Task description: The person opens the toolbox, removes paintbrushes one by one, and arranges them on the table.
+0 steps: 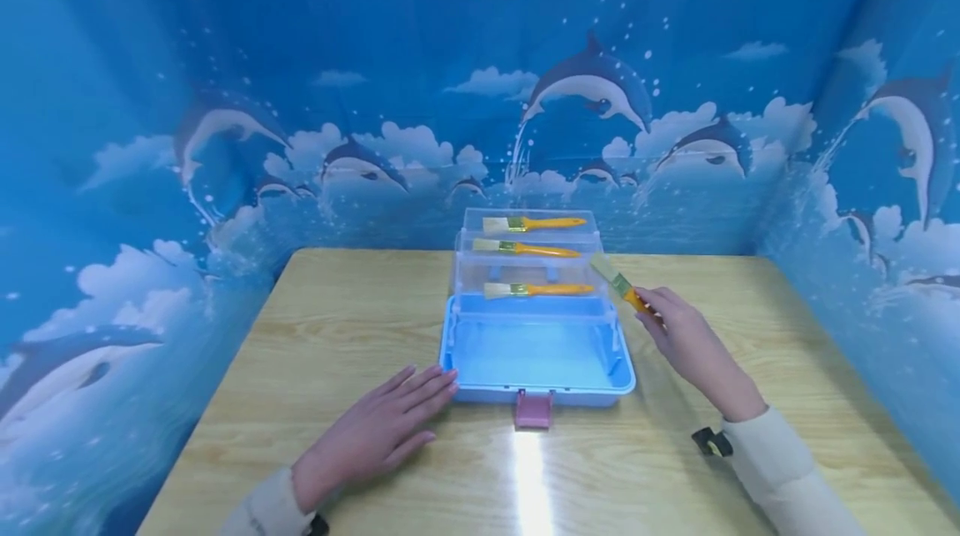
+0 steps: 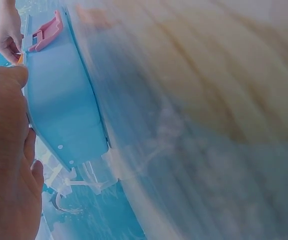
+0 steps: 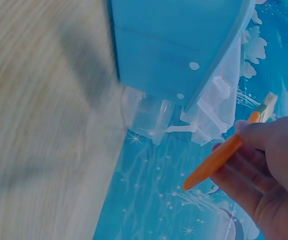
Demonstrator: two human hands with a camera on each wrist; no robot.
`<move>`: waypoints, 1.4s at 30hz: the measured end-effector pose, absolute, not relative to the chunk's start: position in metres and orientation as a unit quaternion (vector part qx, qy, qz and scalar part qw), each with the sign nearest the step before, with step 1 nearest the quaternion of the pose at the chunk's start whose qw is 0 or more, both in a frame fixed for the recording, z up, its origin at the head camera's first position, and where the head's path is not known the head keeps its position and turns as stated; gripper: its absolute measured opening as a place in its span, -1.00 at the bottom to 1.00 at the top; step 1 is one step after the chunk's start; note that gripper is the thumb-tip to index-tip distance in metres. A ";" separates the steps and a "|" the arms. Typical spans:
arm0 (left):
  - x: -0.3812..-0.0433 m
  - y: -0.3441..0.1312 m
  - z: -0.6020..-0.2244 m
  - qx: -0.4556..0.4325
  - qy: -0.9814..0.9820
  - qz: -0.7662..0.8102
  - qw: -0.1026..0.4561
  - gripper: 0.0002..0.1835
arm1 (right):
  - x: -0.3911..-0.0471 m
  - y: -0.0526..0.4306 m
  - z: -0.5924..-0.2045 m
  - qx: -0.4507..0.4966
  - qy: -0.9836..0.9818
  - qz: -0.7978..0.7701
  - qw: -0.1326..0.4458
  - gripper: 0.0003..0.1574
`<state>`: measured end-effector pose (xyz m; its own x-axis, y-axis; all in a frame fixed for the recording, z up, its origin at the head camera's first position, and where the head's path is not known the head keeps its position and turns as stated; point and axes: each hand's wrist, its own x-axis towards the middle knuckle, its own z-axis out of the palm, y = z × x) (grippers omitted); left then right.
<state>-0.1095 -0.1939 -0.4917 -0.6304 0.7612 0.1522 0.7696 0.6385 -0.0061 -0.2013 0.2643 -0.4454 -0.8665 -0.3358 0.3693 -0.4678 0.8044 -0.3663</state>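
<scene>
A blue toolbox stands open on the table, its clear tiered trays folded out behind the base. Three paintbrushes with yellow-orange handles lie across the tiers: a top brush, a middle brush and a lower brush. My right hand pinches a fourth paintbrush by its handle, bristles angled up toward the right side of the trays. My left hand has its fingers extended, fingertips at the front left corner of the box. The box's blue base shows nothing inside.
A pink latch hangs at the front of the box. The wooden table reaches back to a blue dolphin-print cloth that rises behind and on both sides. Light glares off the table below the latch.
</scene>
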 end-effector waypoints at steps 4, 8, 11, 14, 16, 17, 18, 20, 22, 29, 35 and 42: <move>-0.112 -0.191 -0.493 -0.424 -0.903 -0.031 0.068 -0.26 | -0.203 0.268 -0.448 0.208 -0.936 0.229 0.166 -0.44; -0.112 -0.193 -0.493 -0.424 -0.902 -0.030 0.069 -0.26 | -0.204 0.267 -0.450 0.199 -0.936 0.235 0.172 -0.45; -0.112 -0.193 -0.493 -0.429 -0.900 -0.031 0.072 -0.25 | -0.204 0.269 -0.451 0.183 -0.939 0.234 0.171 -0.46; -0.113 -0.192 -0.494 -0.432 -0.898 -0.035 0.074 -0.25 | -0.205 0.272 -0.454 0.167 -0.943 0.231 0.170 -0.49; -0.113 -0.192 -0.494 -0.434 -0.897 -0.034 0.075 -0.26 | -0.205 0.274 -0.456 0.159 -0.945 0.232 0.166 -0.50; -0.113 -0.192 -0.494 -0.434 -0.897 -0.035 0.077 -0.26 | -0.205 0.274 -0.457 0.154 -0.947 0.233 0.161 -0.51; -0.113 -0.192 -0.494 -0.433 -0.897 -0.035 0.078 -0.26 | -0.206 0.274 -0.459 0.149 -0.948 0.231 0.157 -0.51; -0.113 -0.192 -0.495 -0.431 -0.898 -0.034 0.076 -0.26 | -0.206 0.275 -0.461 0.138 -0.952 0.229 0.146 -0.51; -0.112 -0.192 -0.495 -0.429 -0.900 -0.034 0.075 -0.26 | -0.207 0.275 -0.464 0.127 -0.956 0.227 0.138 -0.51; -0.112 -0.193 -0.492 -0.428 -0.900 -0.038 0.071 -0.25 | -0.210 0.276 -0.471 0.105 -0.961 0.232 0.112 -0.52; -0.112 -0.193 -0.492 -0.430 -0.899 -0.037 0.075 -0.26 | -0.213 0.279 -0.477 0.109 -0.960 0.239 0.100 -0.55; -0.111 -0.194 -0.495 -0.429 -0.899 -0.037 0.081 -0.25 | -0.219 0.283 -0.483 0.114 -0.961 0.237 0.082 -0.56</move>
